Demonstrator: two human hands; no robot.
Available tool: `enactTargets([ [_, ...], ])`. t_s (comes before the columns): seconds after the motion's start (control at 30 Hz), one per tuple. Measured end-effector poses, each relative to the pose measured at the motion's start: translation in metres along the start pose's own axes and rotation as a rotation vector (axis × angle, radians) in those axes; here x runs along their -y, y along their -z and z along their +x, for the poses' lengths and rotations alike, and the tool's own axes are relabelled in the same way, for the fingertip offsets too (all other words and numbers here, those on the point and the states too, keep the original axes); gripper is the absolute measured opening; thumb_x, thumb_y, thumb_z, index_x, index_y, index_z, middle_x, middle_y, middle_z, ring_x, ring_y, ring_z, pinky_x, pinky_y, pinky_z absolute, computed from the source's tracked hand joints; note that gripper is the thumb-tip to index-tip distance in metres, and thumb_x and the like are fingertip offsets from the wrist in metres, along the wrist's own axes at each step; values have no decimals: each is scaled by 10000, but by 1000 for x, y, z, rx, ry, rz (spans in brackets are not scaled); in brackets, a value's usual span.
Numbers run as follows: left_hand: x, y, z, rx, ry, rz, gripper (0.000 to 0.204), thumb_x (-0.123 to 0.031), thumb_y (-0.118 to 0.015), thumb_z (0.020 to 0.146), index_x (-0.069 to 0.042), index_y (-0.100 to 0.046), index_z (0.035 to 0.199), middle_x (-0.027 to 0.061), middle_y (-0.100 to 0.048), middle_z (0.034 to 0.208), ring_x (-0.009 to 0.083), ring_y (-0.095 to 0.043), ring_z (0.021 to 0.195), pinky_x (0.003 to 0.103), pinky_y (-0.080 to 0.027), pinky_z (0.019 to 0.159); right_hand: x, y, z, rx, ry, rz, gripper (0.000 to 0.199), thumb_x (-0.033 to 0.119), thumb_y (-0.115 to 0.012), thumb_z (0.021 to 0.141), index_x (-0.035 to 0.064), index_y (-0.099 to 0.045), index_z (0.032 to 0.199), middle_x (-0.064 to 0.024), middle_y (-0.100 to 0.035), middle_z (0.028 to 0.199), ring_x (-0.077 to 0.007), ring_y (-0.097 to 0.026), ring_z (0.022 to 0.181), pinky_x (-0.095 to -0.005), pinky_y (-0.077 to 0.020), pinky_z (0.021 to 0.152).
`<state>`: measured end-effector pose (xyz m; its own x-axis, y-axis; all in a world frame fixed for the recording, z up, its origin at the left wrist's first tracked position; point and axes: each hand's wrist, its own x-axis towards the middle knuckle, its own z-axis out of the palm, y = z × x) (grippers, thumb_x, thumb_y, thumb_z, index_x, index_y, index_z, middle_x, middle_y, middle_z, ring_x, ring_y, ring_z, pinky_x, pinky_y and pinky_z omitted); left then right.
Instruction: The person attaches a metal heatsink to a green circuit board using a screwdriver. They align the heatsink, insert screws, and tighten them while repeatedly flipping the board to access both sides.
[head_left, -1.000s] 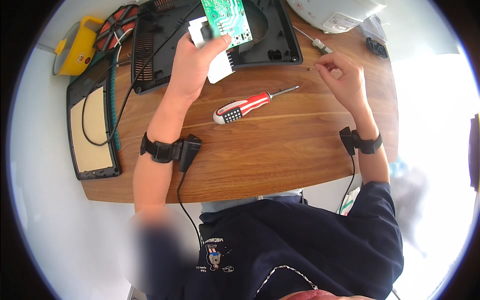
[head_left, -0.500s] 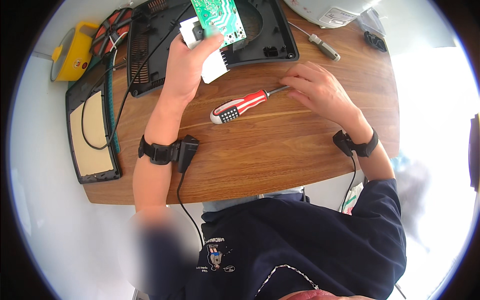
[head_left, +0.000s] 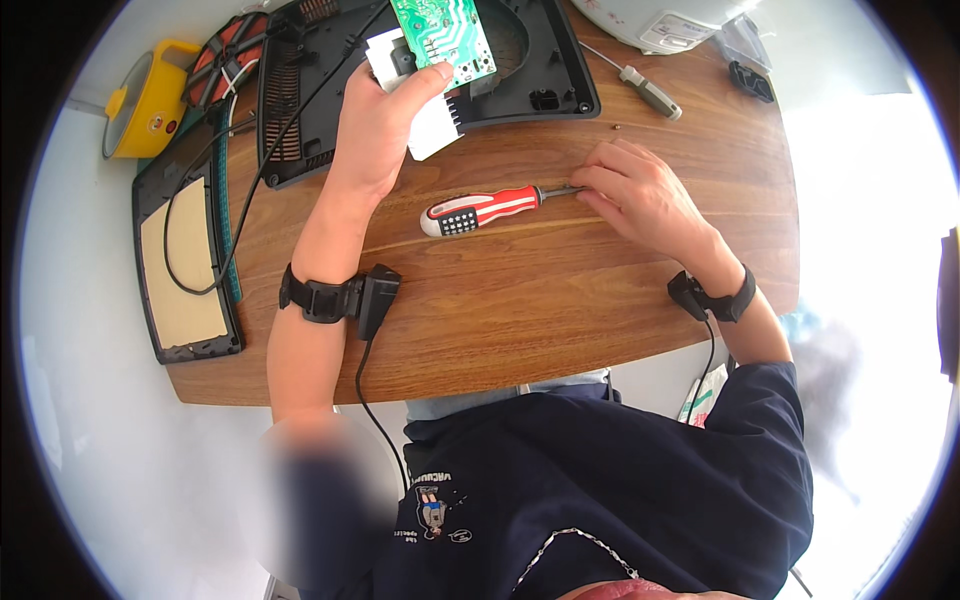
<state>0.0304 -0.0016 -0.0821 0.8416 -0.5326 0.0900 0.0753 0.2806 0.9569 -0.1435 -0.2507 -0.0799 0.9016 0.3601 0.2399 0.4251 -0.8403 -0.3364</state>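
Observation:
My left hand (head_left: 385, 125) grips a green circuit board (head_left: 445, 38) with a white finned block (head_left: 425, 105) fixed under it, lifted over a black plastic appliance base (head_left: 545, 75). A screwdriver with a red, white and black handle (head_left: 482, 210) lies flat on the wooden table (head_left: 560, 300). At its metal tip rests my right hand (head_left: 640, 195), fingers curled down onto the shaft. Both wrists wear black bands with cables.
A grey-handled screwdriver (head_left: 650, 95) and a small screw (head_left: 617, 127) lie behind my right hand. A black glass panel (head_left: 185, 265), a copper coil (head_left: 225, 65), a yellow pot (head_left: 150, 100) and a white appliance (head_left: 655, 20) ring the table's edges.
My right hand has come down and leftward from the table's far right to the tip of the red screwdriver. My left hand has kept the board raised, shifting it slightly.

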Motion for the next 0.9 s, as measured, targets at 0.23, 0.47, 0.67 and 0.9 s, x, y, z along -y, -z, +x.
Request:
enactTargets([
  [0.23,0,-3,1,-24,0,16,282,-126,-714,925,9,-699,1173,64,-727,1059,115,-671,919,292,-535,801,4,-2,3,9,-30,-7,183,138,-762,846,64,-667,984,-70,-598,918,-282,-608,893,-396,-521,791],
  [0.47,0,-3,2,-32,-5,7,283,-118,-718,920,9,-698,1171,69,-728,1074,116,-671,926,290,-532,813,1,-10,7,-26,63,-102,155,127,-753,841,70,-621,899,-64,-574,905,-270,-587,876,-384,-512,782],
  [0.67,-1,-2,-1,-14,2,-1,287,-131,-722,922,15,-697,1169,68,-727,1073,119,-671,929,295,-532,828,6,-9,10,-18,79,-141,154,80,-738,803,64,-605,881,-79,-580,886,-278,-599,864,-392,-517,767],
  [0.9,1,1,1,-8,4,8,303,-146,-724,919,15,-698,1175,66,-725,1063,113,-665,923,294,-529,810,6,-6,14,22,-46,43,139,47,-702,808,38,-627,925,-105,-621,901,-326,-621,893,-432,-530,792],
])
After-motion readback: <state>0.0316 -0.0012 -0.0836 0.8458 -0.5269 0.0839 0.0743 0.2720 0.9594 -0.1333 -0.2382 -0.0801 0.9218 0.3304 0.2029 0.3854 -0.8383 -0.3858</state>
